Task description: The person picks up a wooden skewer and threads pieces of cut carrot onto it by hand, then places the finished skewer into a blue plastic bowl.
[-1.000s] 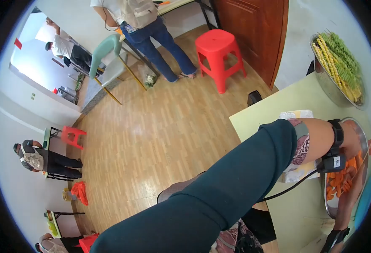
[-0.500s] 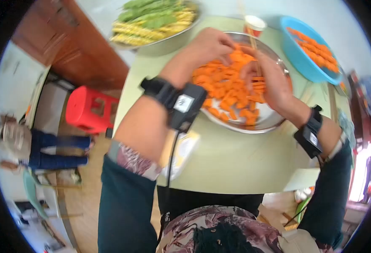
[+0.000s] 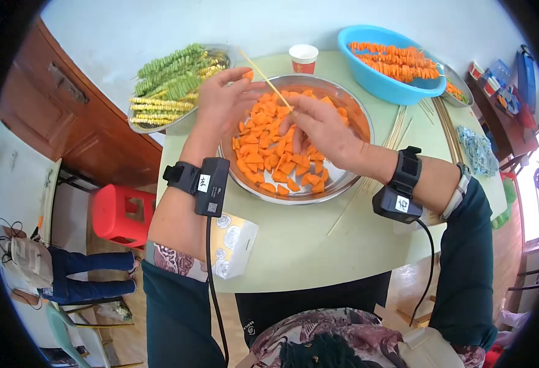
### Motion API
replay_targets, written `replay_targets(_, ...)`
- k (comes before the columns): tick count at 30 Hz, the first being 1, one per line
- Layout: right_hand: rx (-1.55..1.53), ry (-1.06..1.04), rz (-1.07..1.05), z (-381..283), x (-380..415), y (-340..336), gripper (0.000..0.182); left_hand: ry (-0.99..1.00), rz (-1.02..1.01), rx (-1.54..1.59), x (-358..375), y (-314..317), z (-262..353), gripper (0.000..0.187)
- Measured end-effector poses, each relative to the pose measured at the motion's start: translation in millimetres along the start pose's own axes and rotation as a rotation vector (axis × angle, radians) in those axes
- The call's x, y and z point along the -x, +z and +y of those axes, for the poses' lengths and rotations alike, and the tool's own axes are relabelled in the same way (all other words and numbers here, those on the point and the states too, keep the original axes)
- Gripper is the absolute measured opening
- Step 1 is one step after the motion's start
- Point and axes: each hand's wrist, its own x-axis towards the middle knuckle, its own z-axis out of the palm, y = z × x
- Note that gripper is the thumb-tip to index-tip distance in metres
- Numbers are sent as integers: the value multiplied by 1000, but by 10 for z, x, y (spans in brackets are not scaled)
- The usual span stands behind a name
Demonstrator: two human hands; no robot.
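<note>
My left hand (image 3: 223, 101) is raised over the left rim of a steel basin (image 3: 245, 184), pinching an orange carrot piece (image 3: 248, 75) at its fingertips. Across the basin, my right hand (image 3: 327, 129) grips a thin wooden skewer (image 3: 263, 76) by its lower part. The skewer slants up to the left, and the length in view is bare; my right hand hides its lower end. Many cut carrot pieces (image 3: 263, 144) lie in the basin beneath both hands.
Left, a bowl (image 3: 153, 129) holds green and yellow filled skewers; a blue basin (image 3: 367, 78) holds carrot skewers. Around are a paper cup (image 3: 303, 59), loose skewers (image 3: 398, 126), a patterned box (image 3: 235, 245), a red stool (image 3: 122, 214) and a person (image 3: 91, 270).
My hands have moved apart, with my left hand now farther left holding a carrot piece. The skewer in my right hand now leans left. The camera view has shifted too.
</note>
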Motion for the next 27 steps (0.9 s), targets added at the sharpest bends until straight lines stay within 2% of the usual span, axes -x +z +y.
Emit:
replay_targets(2, 4, 27, 5, -19, 24, 6, 39, 18, 52, 21, -16, -21, -10, 27)
replay_targets(4, 39, 41, -78, -24, 38, -4, 38, 131, 111, 38, -41, -56, -35, 21)
replay_targets(10, 63, 90, -100, -89, 87, 10, 40, 183, 195, 78, -29, -104, -1, 16)
replay_targets(27, 130, 108, -109, -63, 47, 2, 40, 215, 207, -4, -76, -143, -34, 17)
